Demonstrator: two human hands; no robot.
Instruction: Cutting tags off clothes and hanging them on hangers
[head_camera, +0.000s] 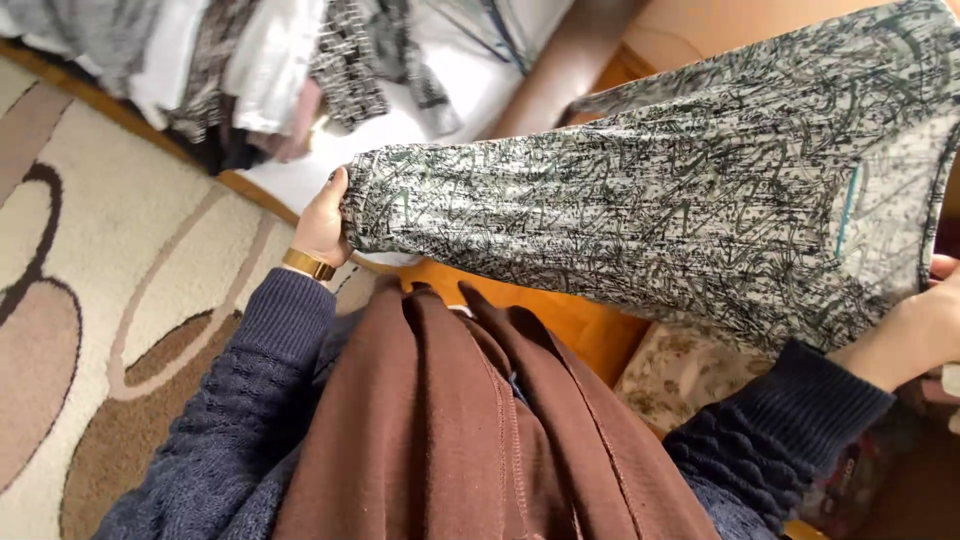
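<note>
I hold a grey and white patterned garment (690, 190) stretched out in front of me. My left hand (323, 225), with a gold bracelet at the wrist, grips its left end. My right hand (930, 320) grips the garment's lower right part at the frame's right edge; its fingers are mostly hidden behind the cloth. Both my arms wear dark blue knitted sleeves. A brown cloth (470, 430) hangs over my front, below the patterned garment.
A heap of grey, white and patterned clothes (250, 70) lies at the top left on a white surface. A cream rug with brown rings (110, 300) covers the floor at left. An orange wooden surface (590, 325) and a floral cushion (680, 375) lie below the garment.
</note>
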